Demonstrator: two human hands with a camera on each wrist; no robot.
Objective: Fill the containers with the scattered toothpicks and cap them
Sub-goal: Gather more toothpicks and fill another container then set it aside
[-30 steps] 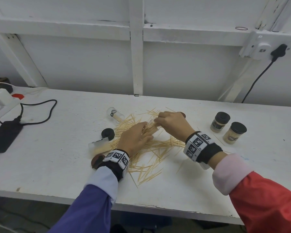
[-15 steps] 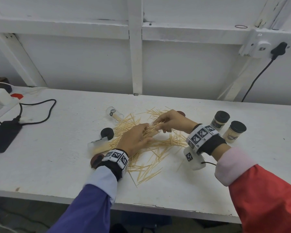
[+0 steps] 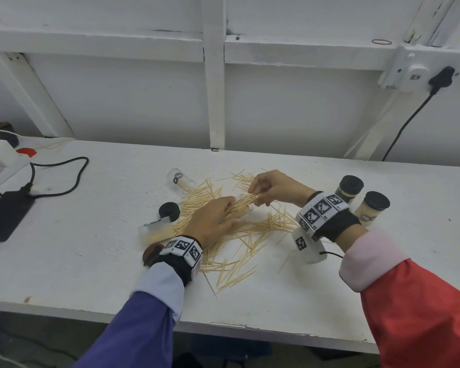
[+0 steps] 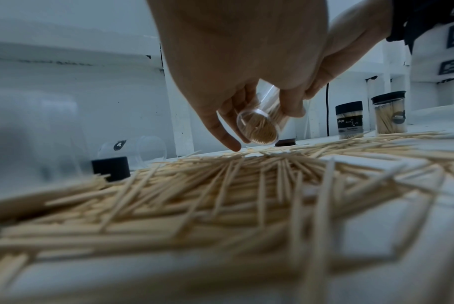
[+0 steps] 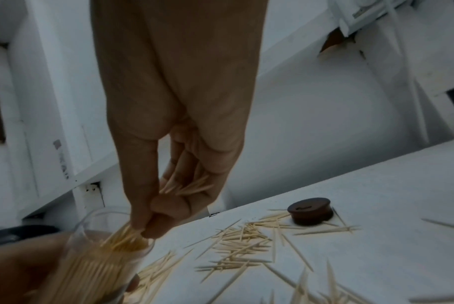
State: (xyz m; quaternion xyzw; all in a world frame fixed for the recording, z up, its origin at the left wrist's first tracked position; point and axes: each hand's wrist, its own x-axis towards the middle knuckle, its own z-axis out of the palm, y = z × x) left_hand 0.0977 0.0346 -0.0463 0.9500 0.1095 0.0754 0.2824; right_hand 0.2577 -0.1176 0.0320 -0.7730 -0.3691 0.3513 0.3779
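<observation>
Here, from the head, the left hand (image 3: 213, 221) grips a jar (image 3: 243, 207) tilted toward 2 o'clock, mouth open for loading. Left wrist: fingers (image 4: 227, 137) wrap it above the toothpicks (image 4: 246, 185). Right wrist: the right hand (image 5: 168, 201) pinches a bundle (image 5: 124, 236) into it.

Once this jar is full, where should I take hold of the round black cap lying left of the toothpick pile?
Grip the round black cap across its curved side wall, from above: it lies flat on the white table, so only the rim offers opposing faces.
</observation>
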